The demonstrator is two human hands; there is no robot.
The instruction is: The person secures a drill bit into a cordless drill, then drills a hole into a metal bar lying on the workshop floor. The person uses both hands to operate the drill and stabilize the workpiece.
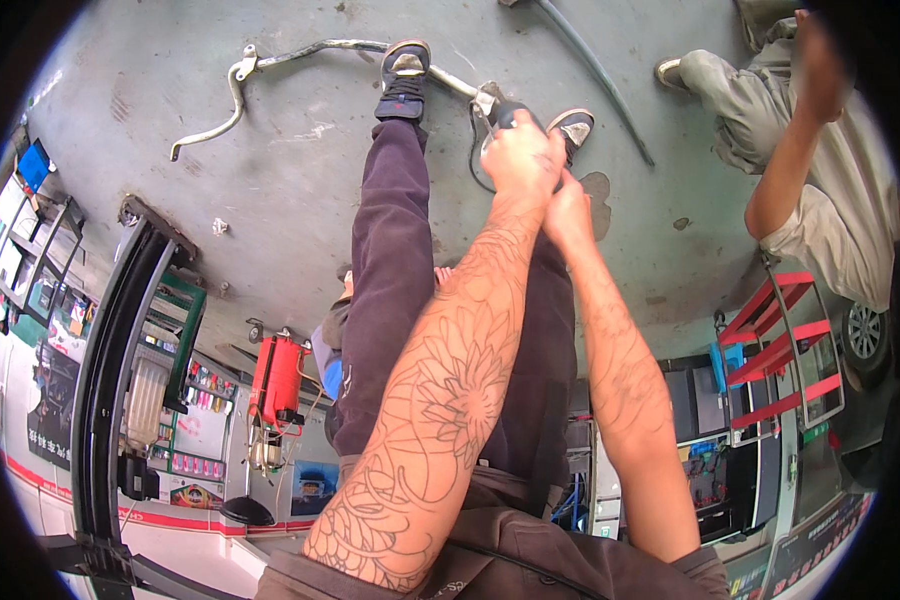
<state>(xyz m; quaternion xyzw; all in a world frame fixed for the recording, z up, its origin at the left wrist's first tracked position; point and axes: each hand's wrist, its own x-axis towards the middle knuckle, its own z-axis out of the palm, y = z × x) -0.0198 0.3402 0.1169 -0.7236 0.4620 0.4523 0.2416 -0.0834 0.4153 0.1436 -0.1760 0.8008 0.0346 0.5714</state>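
My left hand (520, 158) is closed round a dark rounded tool (511, 112), perhaps a power tool; most of its body is hidden by my fingers. Just behind it, my right hand (568, 208) is closed too, seemingly on the rear of the same tool. The tool's front end is close to a bracket on a bent, pale metal bar (335, 45), which looks like a car's anti-roll bar. Whether the tool touches the bracket I cannot tell. My left shoe (405, 85) is on or against the bar. A thin dark cable (473, 160) loops beside my left hand.
A grey hose or pipe (600, 75) lies on the floor at the upper right. Another person in light clothes (830, 190) is at the right, near a red-shelved rack (770, 340). At the left stand a black lift post (120, 360) and a red tank-like machine (276, 380).
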